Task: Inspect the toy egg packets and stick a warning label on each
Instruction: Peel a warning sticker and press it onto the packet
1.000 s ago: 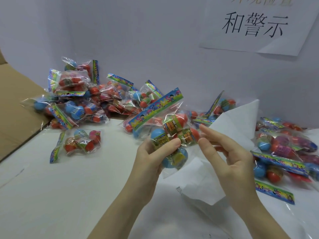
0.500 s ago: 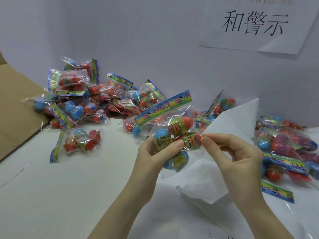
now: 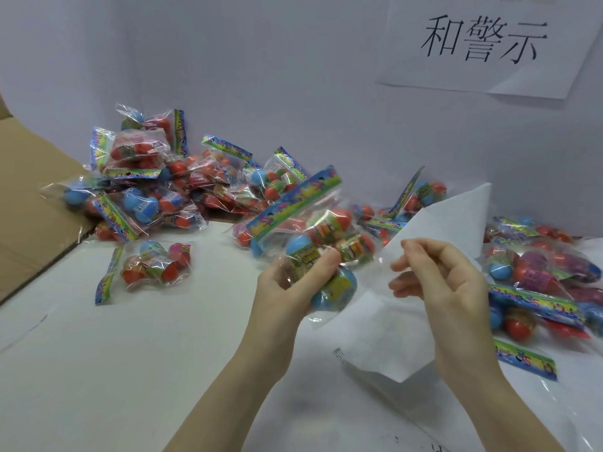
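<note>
My left hand (image 3: 287, 285) grips a clear toy egg packet (image 3: 326, 243) with blue and orange eggs and a colourful header strip, held up over the white table (image 3: 130, 353). My right hand (image 3: 440, 282) hovers just right of it, fingers curled, fingertips at the packet's clear side edge. Whether they pinch the plastic is unclear. A white sheet of paper (image 3: 456, 210) stands folded behind my right hand.
A heap of egg packets (image 3: 169, 187) lies at the back left, with one loose packet (image 3: 153, 265) in front of it. More packets (image 3: 538, 275) are piled at the right. A cardboard flap (image 3: 32, 190) borders the left. A paper sign (image 3: 483, 40) hangs on the wall.
My right hand went from straight fingers on the packet to curled fingers at its right edge, then drew slightly right. The packet tilted a little in my left hand.
</note>
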Demonstrator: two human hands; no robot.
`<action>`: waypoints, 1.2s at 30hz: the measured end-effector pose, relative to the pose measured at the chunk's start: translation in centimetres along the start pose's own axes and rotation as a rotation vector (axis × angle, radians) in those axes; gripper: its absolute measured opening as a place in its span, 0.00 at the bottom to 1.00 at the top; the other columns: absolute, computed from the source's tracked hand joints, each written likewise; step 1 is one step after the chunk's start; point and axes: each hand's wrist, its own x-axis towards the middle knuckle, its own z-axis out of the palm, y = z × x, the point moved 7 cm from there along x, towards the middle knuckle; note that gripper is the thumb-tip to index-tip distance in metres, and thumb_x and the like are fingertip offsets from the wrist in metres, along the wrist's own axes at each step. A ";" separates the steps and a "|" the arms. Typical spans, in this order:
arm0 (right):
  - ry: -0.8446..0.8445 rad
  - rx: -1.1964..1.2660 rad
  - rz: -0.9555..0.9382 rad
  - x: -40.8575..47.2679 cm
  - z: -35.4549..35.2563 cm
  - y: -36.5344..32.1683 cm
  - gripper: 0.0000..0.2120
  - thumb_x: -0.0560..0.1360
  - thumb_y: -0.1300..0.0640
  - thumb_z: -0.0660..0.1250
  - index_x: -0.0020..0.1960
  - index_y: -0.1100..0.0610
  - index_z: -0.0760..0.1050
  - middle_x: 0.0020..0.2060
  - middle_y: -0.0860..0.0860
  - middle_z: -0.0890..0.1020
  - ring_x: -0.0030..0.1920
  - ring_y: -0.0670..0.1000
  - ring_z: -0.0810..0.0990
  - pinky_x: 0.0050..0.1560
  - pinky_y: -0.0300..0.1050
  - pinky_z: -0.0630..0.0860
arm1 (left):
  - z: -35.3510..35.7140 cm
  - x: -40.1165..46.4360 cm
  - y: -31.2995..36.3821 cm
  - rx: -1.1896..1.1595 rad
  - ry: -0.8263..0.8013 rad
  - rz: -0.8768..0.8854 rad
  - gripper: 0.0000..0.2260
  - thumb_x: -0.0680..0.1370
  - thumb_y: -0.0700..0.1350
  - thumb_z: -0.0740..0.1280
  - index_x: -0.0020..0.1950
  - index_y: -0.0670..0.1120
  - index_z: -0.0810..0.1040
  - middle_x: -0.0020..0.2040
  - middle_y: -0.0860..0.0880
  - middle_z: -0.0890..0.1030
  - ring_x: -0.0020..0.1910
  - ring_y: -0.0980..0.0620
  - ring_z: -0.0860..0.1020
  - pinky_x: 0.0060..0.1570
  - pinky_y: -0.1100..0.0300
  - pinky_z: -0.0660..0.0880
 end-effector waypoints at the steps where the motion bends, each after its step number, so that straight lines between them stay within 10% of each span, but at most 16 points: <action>1: -0.041 0.018 0.037 -0.1 0.5 0.2 0.12 0.66 0.48 0.70 0.45 0.54 0.76 0.32 0.48 0.82 0.30 0.44 0.79 0.32 0.34 0.75 | 0.0 0.0 0.1 -0.016 0.009 0.012 0.21 0.60 0.55 0.75 0.49 0.48 0.80 0.45 0.50 0.85 0.43 0.53 0.83 0.38 0.64 0.78; 4: -0.232 -0.006 0.161 -1.1 2.5 0.9 0.27 0.53 0.44 0.76 0.49 0.51 0.76 0.36 0.51 0.84 0.34 0.46 0.81 0.34 0.36 0.77 | 0.7 -0.2 0.3 -0.100 -0.069 0.021 0.18 0.63 0.57 0.72 0.48 0.48 0.82 0.48 0.47 0.85 0.46 0.51 0.83 0.39 0.62 0.79; 8: -0.357 0.022 0.187 -1.6 3.6 1.1 0.17 0.57 0.49 0.70 0.44 0.54 0.81 0.34 0.52 0.84 0.33 0.46 0.81 0.34 0.35 0.77 | 1.3 -0.5 -0.1 -0.099 -0.153 -0.003 0.14 0.68 0.47 0.69 0.53 0.46 0.77 0.48 0.47 0.84 0.48 0.52 0.82 0.43 0.61 0.78; 17: -0.144 -0.028 0.014 -1.1 1.7 0.6 0.16 0.62 0.70 0.73 0.34 0.47 0.81 0.27 0.49 0.83 0.27 0.45 0.80 0.31 0.33 0.75 | 0.4 -0.2 -1.0 0.070 -0.035 -0.037 0.13 0.65 0.53 0.70 0.47 0.52 0.80 0.44 0.52 0.83 0.45 0.57 0.80 0.45 0.60 0.72; 26: -0.194 0.009 -0.050 -0.7 1.7 -0.8 0.12 0.67 0.52 0.63 0.50 0.47 0.76 0.34 0.40 0.83 0.33 0.38 0.79 0.35 0.29 0.74 | 0.5 -0.1 -0.4 -0.168 -0.059 -0.039 0.09 0.66 0.44 0.70 0.46 0.47 0.82 0.41 0.48 0.84 0.39 0.49 0.84 0.35 0.65 0.77; 36: 0.024 0.221 -0.156 0.2 -1.1 -1.6 0.12 0.64 0.56 0.67 0.47 0.53 0.78 0.34 0.45 0.83 0.33 0.42 0.78 0.37 0.31 0.75 | 0.3 -0.3 0.8 -0.088 -0.172 0.000 0.11 0.59 0.47 0.69 0.39 0.53 0.85 0.40 0.50 0.85 0.38 0.50 0.84 0.35 0.58 0.80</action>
